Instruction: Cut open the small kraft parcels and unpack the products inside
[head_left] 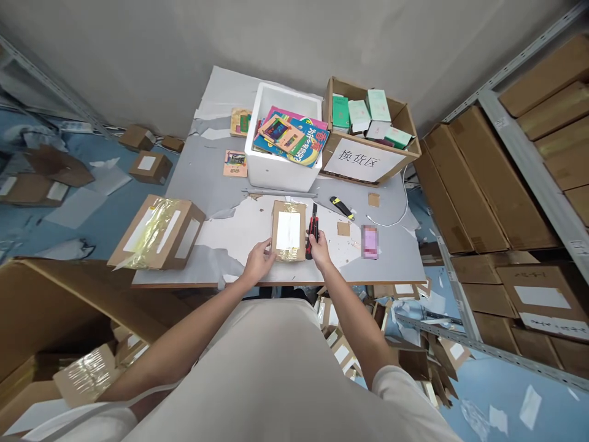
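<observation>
A small taped cardboard box [281, 228] with a white label lies flat on the table in front of me. My left hand [259, 263] grips its lower left side, fingers curled against the edge. Closed around a red and black utility knife [313, 226], my right hand [319, 249] rests just right of the box. The knife's tip points away from me. Beyond it lies a yellow and black utility knife [342, 207] on the worn tabletop [221, 245].
A larger taped carton [157, 233] stands at left. Behind are a white foam box [280, 175] of books and a carton [363, 158] of green and white boxes. A pink blurred item [369, 242] and white cable [391, 225] lie right. Shelves [506, 123] flank the table.
</observation>
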Tool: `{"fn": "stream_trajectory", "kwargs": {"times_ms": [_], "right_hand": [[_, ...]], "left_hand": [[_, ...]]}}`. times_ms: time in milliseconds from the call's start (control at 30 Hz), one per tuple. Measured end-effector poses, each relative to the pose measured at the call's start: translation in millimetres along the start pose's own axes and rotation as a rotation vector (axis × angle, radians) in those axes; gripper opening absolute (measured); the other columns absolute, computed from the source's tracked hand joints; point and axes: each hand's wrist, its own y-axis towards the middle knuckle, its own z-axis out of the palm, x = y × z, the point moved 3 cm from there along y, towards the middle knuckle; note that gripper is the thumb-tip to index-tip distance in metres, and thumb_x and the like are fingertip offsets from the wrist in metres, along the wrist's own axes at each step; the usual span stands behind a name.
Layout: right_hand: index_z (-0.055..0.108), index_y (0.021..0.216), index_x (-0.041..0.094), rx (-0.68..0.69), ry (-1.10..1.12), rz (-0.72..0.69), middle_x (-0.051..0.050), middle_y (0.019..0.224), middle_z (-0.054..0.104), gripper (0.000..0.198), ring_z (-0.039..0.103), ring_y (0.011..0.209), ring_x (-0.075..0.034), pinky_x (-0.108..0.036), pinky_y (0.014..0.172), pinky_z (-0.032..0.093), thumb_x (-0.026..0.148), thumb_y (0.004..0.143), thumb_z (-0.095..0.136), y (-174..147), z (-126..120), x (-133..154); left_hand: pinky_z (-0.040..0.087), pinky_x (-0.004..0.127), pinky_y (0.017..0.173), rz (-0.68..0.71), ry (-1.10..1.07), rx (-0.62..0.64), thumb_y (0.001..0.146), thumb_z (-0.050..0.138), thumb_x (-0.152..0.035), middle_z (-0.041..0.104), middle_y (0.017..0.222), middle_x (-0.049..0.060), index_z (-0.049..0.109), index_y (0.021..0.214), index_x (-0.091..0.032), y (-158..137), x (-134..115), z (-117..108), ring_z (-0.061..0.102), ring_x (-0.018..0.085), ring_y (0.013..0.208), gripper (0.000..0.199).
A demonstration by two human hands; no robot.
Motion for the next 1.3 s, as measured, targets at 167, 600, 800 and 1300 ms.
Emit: {"fn": "stream_trajectory", "kwargs": {"times_ms": [167,600,800,1300], "right_hand": [[0.052,0.105,0.019,-0.060,0.067,0.005,-0.009,0.104,0.066,0.037,0.060,0.067,-0.010,-0.026,0.063,0.051,0.047,0.082,0.056,-43.1,-19.5,-10.7],[0.046,0.113,0.032,-0.049,0.685,0.314,-0.002,0.110,0.065,0.046,0.067,0.103,-0.023,-0.041,0.079,0.056,0.052,0.077,0.068,-108.5,16.2,-37.4],[0.046,0.116,0.029,-0.105,0.506,0.175,-0.004,0.118,0.062,0.050,0.064,0.109,-0.020,-0.037,0.080,0.056,0.052,0.077,0.067,-56.8,-6.0,-25.0],[0.027,0.147,0.027,0.055,-0.290,0.097,-0.003,0.097,0.065,0.068,0.060,0.052,-0.009,-0.028,0.054,0.056,0.040,0.085,0.050,-21.6,-52.1,17.9]], "left_hand": [[0.053,0.045,0.088,0.020,0.114,-0.005,0.082,0.052,-0.039,0.055,0.127,0.020,0.045,0.136,-0.009,39.8,-10.9,-10.5,0.061,0.030,0.107,0.062],[0.034,0.041,0.111,0.188,0.284,0.152,0.079,0.048,-0.024,0.053,0.136,0.016,0.050,0.131,-0.008,160.9,-31.1,-18.7,0.047,0.029,0.129,0.054],[0.046,0.040,0.096,0.058,0.247,-0.099,0.082,0.048,-0.037,0.063,0.117,0.015,0.057,0.115,-0.012,107.0,-5.7,-49.0,0.058,0.028,0.110,0.043],[0.010,0.052,0.116,0.426,0.614,0.179,0.072,0.058,-0.040,0.022,0.156,0.020,0.031,0.146,-0.011,78.5,-33.0,-39.8,0.014,0.037,0.146,0.084]]}}
